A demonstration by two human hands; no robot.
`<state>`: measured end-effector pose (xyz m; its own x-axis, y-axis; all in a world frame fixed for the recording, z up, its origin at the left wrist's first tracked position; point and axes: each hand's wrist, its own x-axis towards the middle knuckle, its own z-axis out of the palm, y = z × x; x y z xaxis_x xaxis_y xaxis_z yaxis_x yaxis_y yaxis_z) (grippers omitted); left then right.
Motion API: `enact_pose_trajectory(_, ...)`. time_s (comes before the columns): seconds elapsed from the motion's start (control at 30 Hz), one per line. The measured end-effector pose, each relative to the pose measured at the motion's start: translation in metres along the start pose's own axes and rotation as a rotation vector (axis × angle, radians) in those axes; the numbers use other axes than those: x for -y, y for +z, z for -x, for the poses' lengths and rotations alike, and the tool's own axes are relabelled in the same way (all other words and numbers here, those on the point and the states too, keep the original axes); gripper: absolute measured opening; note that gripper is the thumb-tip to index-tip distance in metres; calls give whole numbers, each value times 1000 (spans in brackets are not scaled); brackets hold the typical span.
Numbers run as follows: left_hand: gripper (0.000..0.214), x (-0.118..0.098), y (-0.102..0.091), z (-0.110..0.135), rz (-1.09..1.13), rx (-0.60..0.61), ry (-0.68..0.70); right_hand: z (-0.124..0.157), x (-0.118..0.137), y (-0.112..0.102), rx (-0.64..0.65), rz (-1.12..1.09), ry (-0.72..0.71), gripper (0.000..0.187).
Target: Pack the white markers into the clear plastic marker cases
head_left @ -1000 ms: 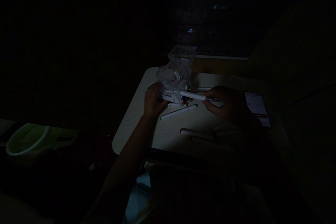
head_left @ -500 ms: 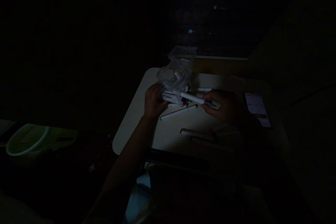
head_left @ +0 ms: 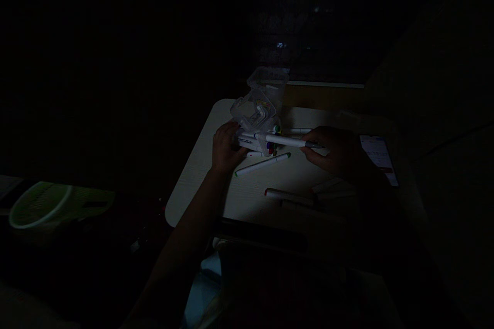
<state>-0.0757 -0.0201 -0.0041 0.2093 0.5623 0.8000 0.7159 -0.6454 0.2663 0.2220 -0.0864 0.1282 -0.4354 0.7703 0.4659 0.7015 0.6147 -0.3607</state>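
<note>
In dim light, my left hand (head_left: 225, 147) is closed around a clear plastic box (head_left: 261, 145) that lies on its side on a small table (head_left: 196, 175). Several white markers with coloured ends are inside, their red, purple and green tips showing at its opening. My right hand (head_left: 328, 151) pinches a white marker (head_left: 285, 140) near its grey end. That marker's far end is at the box's opening; whether it is inside, I cannot tell. Just in front of the box lies a green-ended marker (head_left: 262, 164).
A red-ended marker (head_left: 289, 195) and other dark markers lie nearer me. Behind the box stands a clear container (head_left: 276, 82), its lid open. A lit phone (head_left: 378, 157) rests at the right. A green basket (head_left: 40, 205) is at the lower left.
The marker in my right hand has swung more level, its grey end moving up and right. My right hand has shifted slightly with it. My left hand and the box look unmoved.
</note>
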Motion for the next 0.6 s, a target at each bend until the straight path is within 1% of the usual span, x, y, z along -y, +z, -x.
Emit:
enact_pose_trajectory(0.23,64,-2,-1,-1,-4,14,-23,0,0,0,-41,13,-36,12)
enact_pose_trajectory(0.47,63,-1,0,1,-10,13,-46,0,-1,-2,-9,0,2,13)
enact_pose_trajectory(0.6,65,0,0,1,12,37,-41,-1,-1,-2,-8,-13,-11,14)
